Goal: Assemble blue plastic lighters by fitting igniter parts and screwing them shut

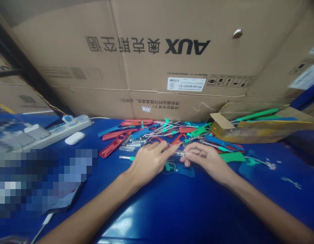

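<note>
Over the front of a pile of lighter parts, my two hands come together around a small clear lighter tank [179,153]. My right hand [206,159] pinches its right end between thumb and fingertips. My left hand [150,160] is curled at the other end, index finger stretched along it; its thumb is hidden. Beneath the hands lies a translucent blue handle half [184,170] with a green piece and thin wire on it. A metal lighter tube [125,157] with a green collar sticks out left of my left hand.
Red handle shells [113,147], blue and green ones and wired tubes are heaped behind. An open carton [251,130] of lighters stands at right, a green handle [232,157] before it. Left are a power strip [57,132], white earbud case [75,138] and phone [67,200]. A large cardboard box [146,67] walls the back.
</note>
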`<state>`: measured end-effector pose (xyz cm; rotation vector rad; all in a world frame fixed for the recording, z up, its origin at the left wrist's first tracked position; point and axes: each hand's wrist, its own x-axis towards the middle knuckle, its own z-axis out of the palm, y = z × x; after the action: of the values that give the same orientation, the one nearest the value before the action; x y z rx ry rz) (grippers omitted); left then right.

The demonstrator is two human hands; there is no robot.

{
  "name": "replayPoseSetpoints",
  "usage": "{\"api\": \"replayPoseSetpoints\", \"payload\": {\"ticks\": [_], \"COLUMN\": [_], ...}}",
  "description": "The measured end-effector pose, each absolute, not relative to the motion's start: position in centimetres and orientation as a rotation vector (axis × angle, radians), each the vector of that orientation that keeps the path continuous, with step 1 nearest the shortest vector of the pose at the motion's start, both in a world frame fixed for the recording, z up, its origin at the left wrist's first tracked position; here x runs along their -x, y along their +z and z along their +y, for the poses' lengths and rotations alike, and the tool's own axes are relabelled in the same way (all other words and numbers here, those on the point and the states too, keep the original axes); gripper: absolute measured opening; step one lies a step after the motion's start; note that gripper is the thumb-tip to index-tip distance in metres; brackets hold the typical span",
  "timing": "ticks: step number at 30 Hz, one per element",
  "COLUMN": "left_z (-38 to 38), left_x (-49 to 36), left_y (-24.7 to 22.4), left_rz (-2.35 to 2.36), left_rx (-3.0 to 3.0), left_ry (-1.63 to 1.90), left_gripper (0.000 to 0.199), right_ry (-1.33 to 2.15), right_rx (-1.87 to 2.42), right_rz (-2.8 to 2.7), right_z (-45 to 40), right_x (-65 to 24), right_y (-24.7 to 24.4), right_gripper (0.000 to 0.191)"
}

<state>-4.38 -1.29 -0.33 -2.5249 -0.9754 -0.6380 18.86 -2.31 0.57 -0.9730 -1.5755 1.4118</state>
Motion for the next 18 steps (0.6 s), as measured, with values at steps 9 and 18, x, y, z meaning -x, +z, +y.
{"api": "replayPoseSetpoints", "payload": {"ticks": [9,18], "left_z": [-0.94,-0.87], "left_x": [4.62,4.65], "left_y": [-0.81,-1.23], "left_rz": [-0.916,-0.912], "left_rx": [2.548,2.566], "left_ry": [-0.729,-0.789], "left_gripper": [0.046,0.045], "right_ry": [1.581,1.654], "right_rx": [0.913,0.886], "right_rz": [-1.406,-1.440], "right_z": [-1.65,-1.82], "right_x": [-18.94,-19.14], "right_y": [-0.37,-0.38], "right_gripper": [0.022,0.023]}}
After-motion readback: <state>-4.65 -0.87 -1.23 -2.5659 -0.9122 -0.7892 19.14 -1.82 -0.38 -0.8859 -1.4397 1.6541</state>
